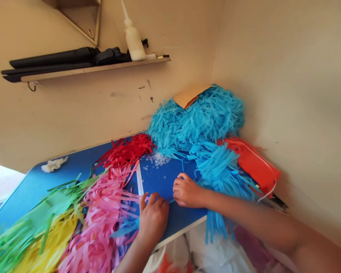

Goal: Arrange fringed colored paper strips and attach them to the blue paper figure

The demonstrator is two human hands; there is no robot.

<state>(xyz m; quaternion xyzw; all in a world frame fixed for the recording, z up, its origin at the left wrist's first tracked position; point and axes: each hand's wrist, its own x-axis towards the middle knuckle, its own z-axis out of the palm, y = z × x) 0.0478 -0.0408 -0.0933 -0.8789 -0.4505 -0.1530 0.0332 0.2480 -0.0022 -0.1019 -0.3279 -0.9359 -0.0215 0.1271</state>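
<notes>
Over the front of the blue tabletop (165,182), my left hand (155,216) and my right hand (187,191) are close together with curled fingers. A thin bit of blue paper strip (171,201) shows between them, pinched at both sides; my fingers hide most of it. Left of my left hand lie a blue paper fringe (127,227) and a heap of pink paper strips (99,212). Next to my right hand and forearm spreads a bundle of blue paper fringe (218,167), part of which hangs over the table's front edge.
Behind sits a big blue fringe pile (196,121) under brown card (190,96). Red (127,149), green (45,212) and yellow fringes (51,242) lie left, orange paper (257,167) right. Small clear pieces (159,159) are scattered mid-table. A wall shelf (102,69) bears a bottle (135,41).
</notes>
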